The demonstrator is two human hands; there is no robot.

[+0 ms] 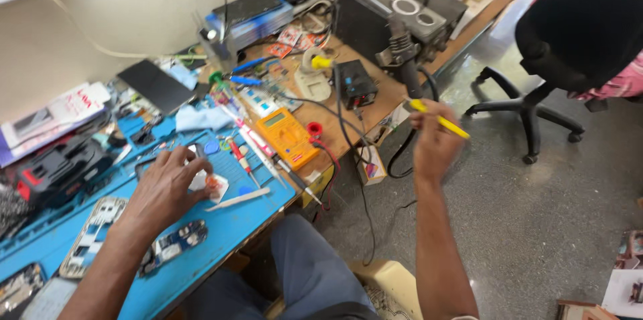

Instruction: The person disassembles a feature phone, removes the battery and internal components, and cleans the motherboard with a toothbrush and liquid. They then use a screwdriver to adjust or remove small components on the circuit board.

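Note:
My left hand (164, 186) rests on the blue work mat (228, 226), fingers pressing a small white piece with an orange part (213, 185). Below it lies a blue phone circuit board (175, 243), with a silver phone frame (92, 234) to its left. My right hand (434, 142) is raised off the bench's right edge, over the floor, shut on a thin yellow tool (442, 119) that points right. White plastic tweezers (238, 199) lie on the mat right of my left hand.
An orange multimeter (288, 138) with red and black leads sits mid-bench. A black station box (395, 9) stands at the back right with a handpiece (402, 52) in front. A red-handled screwdriver (238, 154), a dark tablet (155, 84) and a black office chair (549, 45) are around.

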